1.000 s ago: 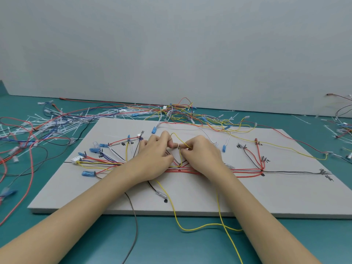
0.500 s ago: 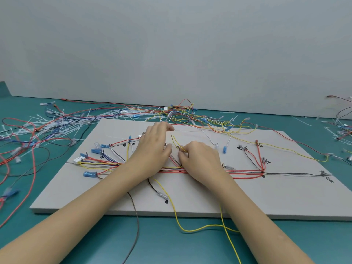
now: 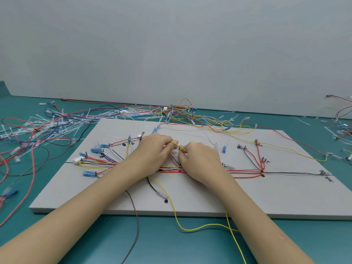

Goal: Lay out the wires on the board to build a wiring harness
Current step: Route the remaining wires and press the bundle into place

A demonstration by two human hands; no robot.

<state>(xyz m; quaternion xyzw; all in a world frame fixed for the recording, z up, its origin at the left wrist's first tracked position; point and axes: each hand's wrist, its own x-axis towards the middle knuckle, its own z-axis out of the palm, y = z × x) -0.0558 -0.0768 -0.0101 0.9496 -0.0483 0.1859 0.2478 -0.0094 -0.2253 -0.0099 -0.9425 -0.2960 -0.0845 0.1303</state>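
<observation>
Near edge of the tabletop (image 3: 190, 244): both forearms reach in over the green surface. A yellow wire (image 3: 198, 228) loops off the board's near edge onto the table, w/ a grey wire (image 3: 136, 221) trailing off beside it toward the left.

The board (image 3: 266, 197) lies flat, taking up most of the table's middle. Near its front edge, a black wire w/ a clear terminal (image 3: 162, 195) ends beside a black dot.

Mid-board: left hand (image 3: 152, 151) and right hand (image 3: 202, 162) sit close together, knuckles up. Left hand's thumb & forefinger pinch a small loop of the yellow wire at approx the board's centre; right hand's fingers curl in and pinch the same wire just beside it, prob. at a pin, though that spot is too small to be sure. Beneath the hands runs the red wire bundle (image 3: 245, 173), laid along the board left to right, w/ a dark wire going on toward the right edge.

Left part of board: blue terminals (image 3: 89, 173) and a white connector (image 3: 77, 160) fan out from the bundle. Right part: red & black branches rise to hand-written marks.

Far edge and far-left corner of the table: loose wire pile (image 3: 177, 113) and white cable ties (image 3: 57, 126), scattered. More loose wires at the far-right edge. Grey wall (image 3: 171, 44) behind.
</observation>
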